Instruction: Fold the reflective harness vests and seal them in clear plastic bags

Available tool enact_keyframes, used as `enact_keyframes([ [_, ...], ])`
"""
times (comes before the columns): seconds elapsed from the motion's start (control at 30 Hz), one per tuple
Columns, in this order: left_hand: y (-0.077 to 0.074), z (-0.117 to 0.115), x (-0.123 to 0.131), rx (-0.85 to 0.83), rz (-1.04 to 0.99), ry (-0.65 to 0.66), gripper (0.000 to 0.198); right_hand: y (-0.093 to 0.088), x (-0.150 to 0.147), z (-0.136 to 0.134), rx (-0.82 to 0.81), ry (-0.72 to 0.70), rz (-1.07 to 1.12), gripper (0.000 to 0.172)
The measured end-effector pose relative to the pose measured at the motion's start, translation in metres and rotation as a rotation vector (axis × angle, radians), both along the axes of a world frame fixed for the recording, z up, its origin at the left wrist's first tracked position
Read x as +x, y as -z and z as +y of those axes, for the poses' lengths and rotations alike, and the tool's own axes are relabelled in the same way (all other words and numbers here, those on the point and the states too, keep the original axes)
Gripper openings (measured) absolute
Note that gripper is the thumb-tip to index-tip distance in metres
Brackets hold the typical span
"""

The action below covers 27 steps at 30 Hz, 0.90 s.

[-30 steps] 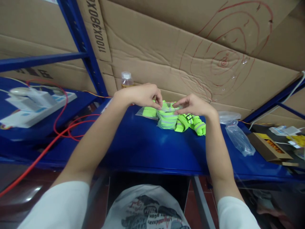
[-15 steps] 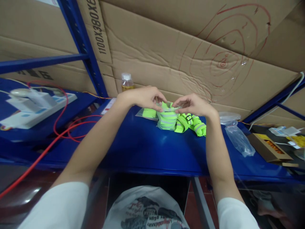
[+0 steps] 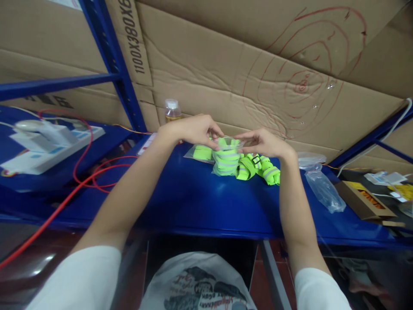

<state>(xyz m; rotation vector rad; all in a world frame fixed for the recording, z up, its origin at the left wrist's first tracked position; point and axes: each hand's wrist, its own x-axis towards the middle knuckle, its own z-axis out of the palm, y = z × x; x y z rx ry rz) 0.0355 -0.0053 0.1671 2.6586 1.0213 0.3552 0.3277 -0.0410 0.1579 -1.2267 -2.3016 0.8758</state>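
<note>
The clear bag [image 3: 225, 165] of lime strap [image 3: 227, 156] stands roughly upright, at five o'clock from the fingertips of your left hand [image 3: 200, 130], seven from your right hand's [image 3: 263, 143]; neither is nearer. Both sets of fingers pinch its mouth.

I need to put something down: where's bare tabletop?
The widest patch of blue table lies between the forearms, before the filled bag and green straps. A narrower strip shows between right forearm and clear plastic. Crowded: the back, with left hand and right hand at the bag.
</note>
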Motion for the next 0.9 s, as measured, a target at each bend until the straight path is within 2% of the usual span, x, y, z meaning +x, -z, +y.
enact_keyframes([
  [0.17, 0.002, -0.002, 0.003, 0.005, 0.043, 0.042, 0.066, 0.0, -0.009, -0.004, 0.044, -0.008, -0.069, 0.071],
  [0.4, 0.002, -0.003, 0.002, -0.003, 0.012, 0.062, 0.068, 0.0, -0.01, -0.004, 0.033, -0.006, -0.064, 0.06],
  [0.6, -0.001, 0.004, -0.009, -0.003, -0.08, 0.046, 0.037, -0.004, -0.001, -0.002, 0.05, 0.02, -0.038, 0.051],
  [0.8, 0.0, 0.003, -0.007, 0.016, -0.121, 0.06, 0.034, -0.007, -0.006, -0.004, 0.23, -0.076, 0.047, 0.039],
  [0.9, 0.0, 0.001, -0.002, 0.011, -0.148, 0.097, 0.032, -0.006, -0.012, -0.003, 0.232, -0.122, 0.058, 0.038],
])
